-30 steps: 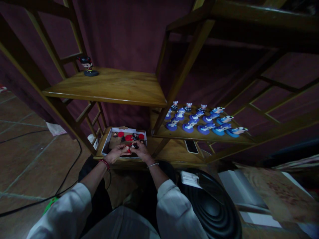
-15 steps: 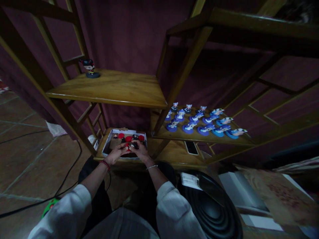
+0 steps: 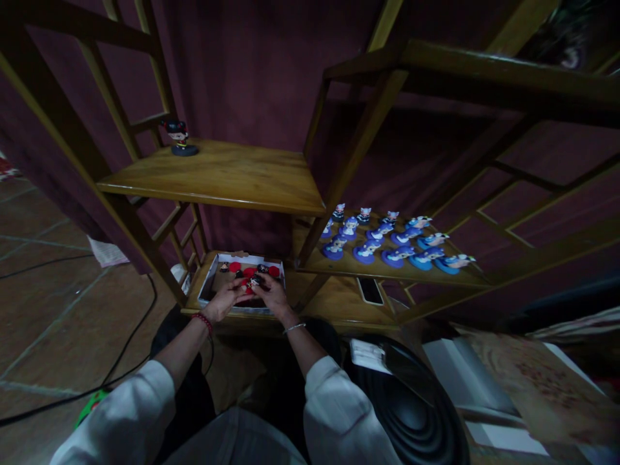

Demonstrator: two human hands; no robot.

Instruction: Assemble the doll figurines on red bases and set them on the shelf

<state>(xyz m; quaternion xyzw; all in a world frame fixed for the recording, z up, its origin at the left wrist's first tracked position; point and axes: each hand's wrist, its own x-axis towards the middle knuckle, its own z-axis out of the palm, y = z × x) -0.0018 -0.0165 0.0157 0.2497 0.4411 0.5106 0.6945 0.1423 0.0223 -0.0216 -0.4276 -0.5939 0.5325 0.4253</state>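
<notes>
Over the open box, both of my hands close on one small figurine (image 3: 253, 282) with a dark head and red lower part. My left hand (image 3: 227, 301) pinches its red part from the left. From the right, my right hand (image 3: 272, 294) grips the dark upper part. Fingers partly cover it, so I cannot tell whether the red part is a separate base. The white-rimmed cardboard box (image 3: 210, 284) below holds several red discs (image 3: 235, 267) and small dark-haired figurines (image 3: 224, 267).
A dark-haired figurine (image 3: 181, 139) stands on the upper wooden shelf (image 3: 217, 171). Several purple and blue figurines (image 3: 367, 252) stand in rows on the right shelf. A phone (image 3: 371, 290) lies below them. Black round lids or trays (image 3: 411, 413) and opened cardboard (image 3: 542, 381) lie lower right.
The figurine's dark head has turned and shifted slightly left between my fingers, closer to the red part. The whole view has tilted a little; other objects stay put.
</notes>
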